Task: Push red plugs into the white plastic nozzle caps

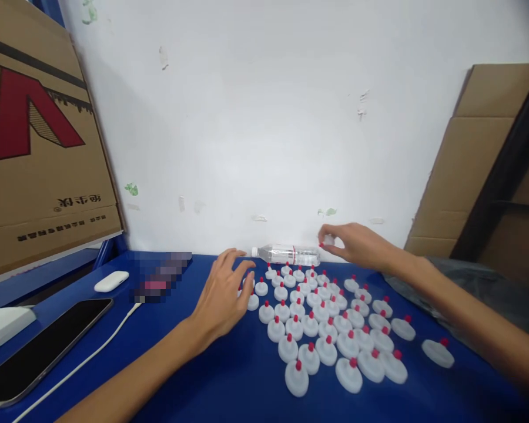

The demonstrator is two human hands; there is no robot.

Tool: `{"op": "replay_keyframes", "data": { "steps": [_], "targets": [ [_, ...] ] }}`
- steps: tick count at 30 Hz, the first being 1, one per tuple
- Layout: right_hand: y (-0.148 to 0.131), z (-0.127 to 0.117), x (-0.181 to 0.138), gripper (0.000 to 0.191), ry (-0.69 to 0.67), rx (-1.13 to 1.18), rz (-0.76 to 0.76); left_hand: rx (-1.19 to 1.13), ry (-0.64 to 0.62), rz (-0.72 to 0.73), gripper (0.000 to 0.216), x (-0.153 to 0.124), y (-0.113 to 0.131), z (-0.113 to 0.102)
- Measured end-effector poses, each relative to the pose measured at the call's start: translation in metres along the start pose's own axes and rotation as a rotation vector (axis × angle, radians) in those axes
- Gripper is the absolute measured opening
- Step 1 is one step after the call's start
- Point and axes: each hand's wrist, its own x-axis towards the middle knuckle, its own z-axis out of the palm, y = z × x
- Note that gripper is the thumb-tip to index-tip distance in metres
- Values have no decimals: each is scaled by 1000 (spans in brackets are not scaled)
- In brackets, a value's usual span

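Note:
Several white, round, dome-shaped caps with red tips point(310, 324) stand close together on the blue tabletop point(242, 376). At the left edge of this group is my left hand point(224, 294), its fingers curved and apart. Its thumb partly covers a white cap point(252, 302); I cannot tell whether they touch. Above the far right side of the group, my right hand point(346, 244) pinches a small white cap with a red tip point(328, 239) between thumb and fingers. The tip points down to the left, and the fingers hide part of the cap.
A clear plastic bottle point(286, 254) lies along the white wall point(264, 117). To the left are a black phone point(44, 346), a white earbud case point(111, 281), a white cable point(88, 359) and a cardboard box point(48, 188). Dark plastic sheeting point(432, 282) borders the right side.

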Motion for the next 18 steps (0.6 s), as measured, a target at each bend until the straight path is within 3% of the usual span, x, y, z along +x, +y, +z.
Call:
{"op": "replay_keyframes", "data": {
  "steps": [3,6,13,18],
  "targets": [
    [59,18,-23,24,3,71,117,67,-63,-236,40,0,-19,19],
    [89,39,-40,32,42,199,208,-64,-180,-455,46,-4,-34,36],
    [101,75,-51,46,10,638,312,-252,-243,-414,53,-2,-36,41],
    [103,91,-54,63,111,961,431,-364,-263,-383,53,-1,-34,36]
  ]
}}
